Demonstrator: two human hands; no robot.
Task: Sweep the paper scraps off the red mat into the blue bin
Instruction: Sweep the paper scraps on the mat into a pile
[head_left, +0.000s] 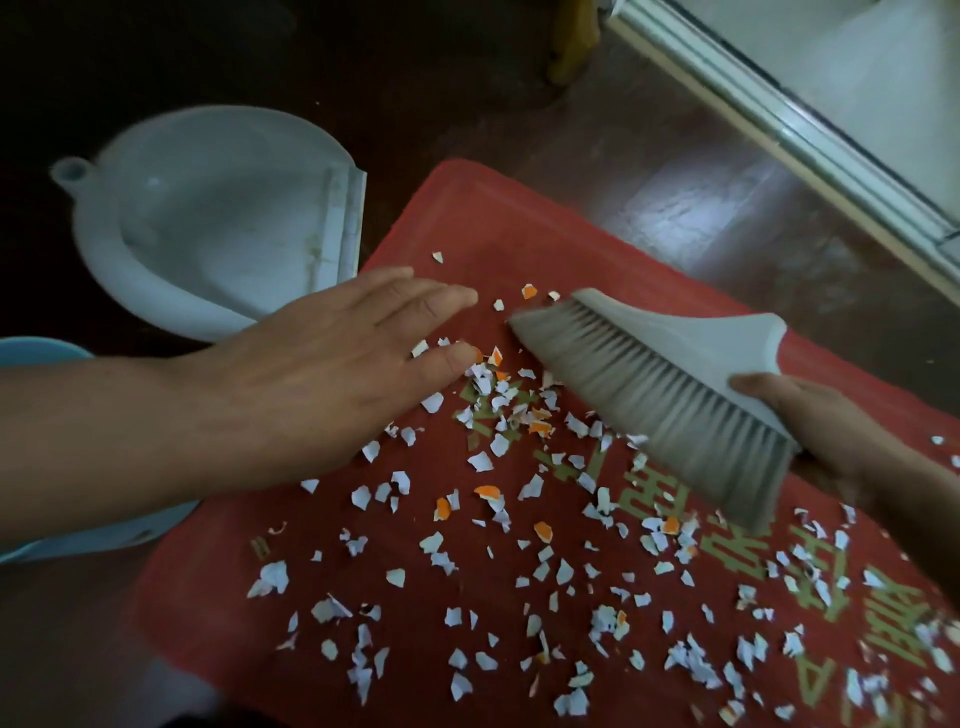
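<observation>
Red mat (483, 218) under paper scraps (483, 460), dustpan (218, 218) beside its edge; left grip (311, 364) apart, right grip (831, 431) round brush (649, 384).

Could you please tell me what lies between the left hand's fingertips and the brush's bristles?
In the head view, only a narrow strip of red mat with a few paper scraps separates the left hand from the brush.

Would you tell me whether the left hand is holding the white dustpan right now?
No; the left hand is spread open over the red mat, while the white dustpan lies apart from it by the mat's edge.
</observation>
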